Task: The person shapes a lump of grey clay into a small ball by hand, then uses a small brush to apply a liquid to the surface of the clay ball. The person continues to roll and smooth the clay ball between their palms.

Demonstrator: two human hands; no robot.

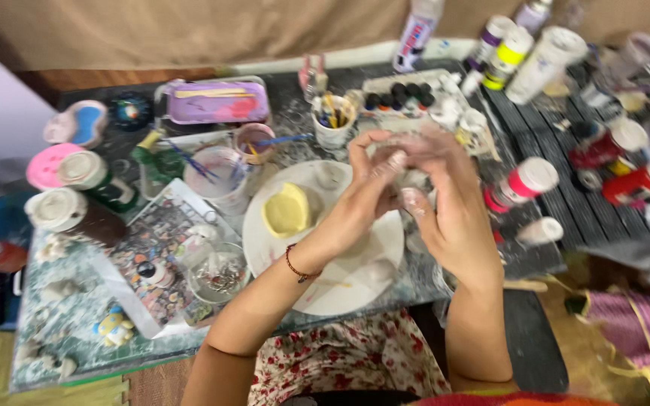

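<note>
**Both hands work a small pale lump above the plate**

Head view: the left hand and right hand meet above a white plate, fingers curled in around a small pale lump, likely clay. The picture is blurred here, so how tightly each hand closes on the lump I cannot tell; both at least touch it, fingertips pressed together over it. A beaded bracelet sits on the left wrist. The lump is held off the table, just above the plate's far rim.

The step in hand looks like shaping or pinching the lump between the fingertips. Going on would call for small, even pressure and turning the piece, with care not to drop it onto the yellow piece lying on the plate.

The table is crowded and paint-spattered. A cup of brushes and a dark palette tray stand beyond the hands; paint bottles lie to the right, jars to the left, and a purple case at the back. A brown cloth hangs behind.
</note>
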